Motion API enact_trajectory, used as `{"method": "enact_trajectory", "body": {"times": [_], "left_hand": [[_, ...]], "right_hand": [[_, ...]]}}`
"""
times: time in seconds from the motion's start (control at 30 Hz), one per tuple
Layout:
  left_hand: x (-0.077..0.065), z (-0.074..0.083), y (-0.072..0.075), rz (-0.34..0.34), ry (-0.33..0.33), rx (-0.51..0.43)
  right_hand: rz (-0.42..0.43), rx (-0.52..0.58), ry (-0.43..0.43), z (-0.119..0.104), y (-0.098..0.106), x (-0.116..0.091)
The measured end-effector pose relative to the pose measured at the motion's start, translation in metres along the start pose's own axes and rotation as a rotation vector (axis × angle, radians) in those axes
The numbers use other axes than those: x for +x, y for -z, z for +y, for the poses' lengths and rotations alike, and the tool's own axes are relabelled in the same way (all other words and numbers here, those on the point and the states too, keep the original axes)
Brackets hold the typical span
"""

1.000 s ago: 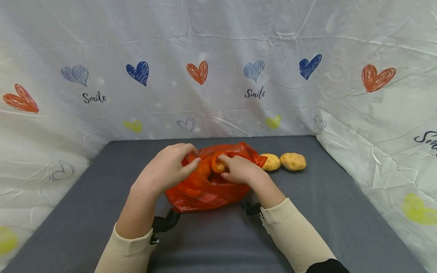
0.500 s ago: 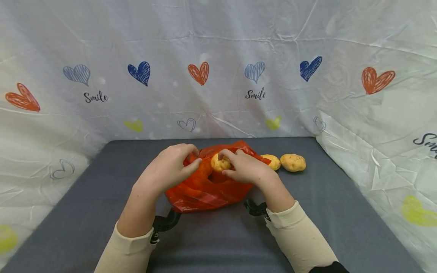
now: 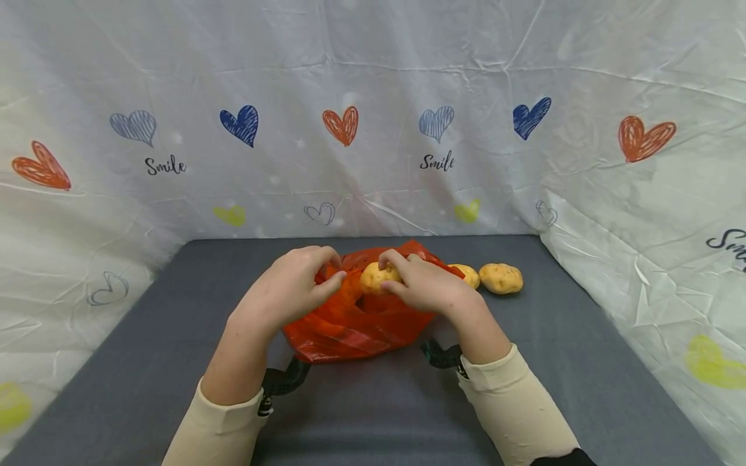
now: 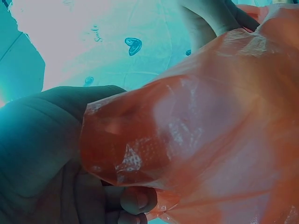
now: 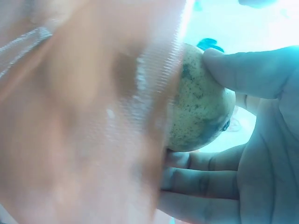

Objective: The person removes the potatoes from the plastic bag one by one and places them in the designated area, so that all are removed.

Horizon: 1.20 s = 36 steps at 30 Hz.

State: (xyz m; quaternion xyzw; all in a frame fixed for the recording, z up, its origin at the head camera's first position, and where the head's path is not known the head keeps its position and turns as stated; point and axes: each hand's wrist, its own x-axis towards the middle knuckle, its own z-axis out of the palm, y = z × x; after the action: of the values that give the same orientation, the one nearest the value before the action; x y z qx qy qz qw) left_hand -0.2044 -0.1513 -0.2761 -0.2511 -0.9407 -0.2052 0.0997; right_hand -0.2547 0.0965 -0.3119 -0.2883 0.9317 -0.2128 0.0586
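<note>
A red plastic bag (image 3: 355, 340) lies on the dark table, its mouth facing up. My left hand (image 3: 288, 285) grips the bag's left rim, and in the left wrist view the curled fingers (image 4: 138, 199) show past the plastic's edge. Between the thumb and fingers of my right hand (image 3: 425, 285) is a yellow potato (image 3: 375, 279), at the bag's mouth. The right wrist view shows the potato (image 5: 198, 102) half hidden behind the translucent bag (image 5: 84, 130), with the thumb pressed on it. Whatever lies inside the bag is mostly hidden.
Two more potatoes sit to the right of the bag: one (image 3: 502, 278) in full view, the other (image 3: 471, 277) partly covered by the bag's edge. A white curtain (image 3: 384, 84) printed with hearts rises behind and beside the grey table (image 3: 559, 362).
The right hand has drawn the potato up out of the bag's interior, moving slightly right, so more of the potato shows. The left hand has stayed almost still on the rim.
</note>
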Motion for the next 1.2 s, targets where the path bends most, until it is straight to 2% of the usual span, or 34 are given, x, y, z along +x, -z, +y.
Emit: {"method": "enact_trajectory", "body": {"times": [0.27, 0.63, 0.87, 1.2], "left_hand": [[0.001, 0.002, 0.000, -0.014, 0.012, 0.013], [0.002, 0.003, -0.001, -0.019, 0.016, 0.018], [0.003, 0.003, -0.002, -0.025, 0.020, 0.018], [0.004, 0.002, -0.004, -0.034, 0.020, 0.025]], "right_hand": [[0.041, 0.027, 0.004, 0.004, 0.012, -0.011], [0.071, 0.002, -0.002, 0.002, 0.024, -0.023], [0.158, 0.031, 0.044, 0.005, 0.031, -0.029], [0.201, 0.098, 0.107, 0.015, 0.040, -0.035]]}}
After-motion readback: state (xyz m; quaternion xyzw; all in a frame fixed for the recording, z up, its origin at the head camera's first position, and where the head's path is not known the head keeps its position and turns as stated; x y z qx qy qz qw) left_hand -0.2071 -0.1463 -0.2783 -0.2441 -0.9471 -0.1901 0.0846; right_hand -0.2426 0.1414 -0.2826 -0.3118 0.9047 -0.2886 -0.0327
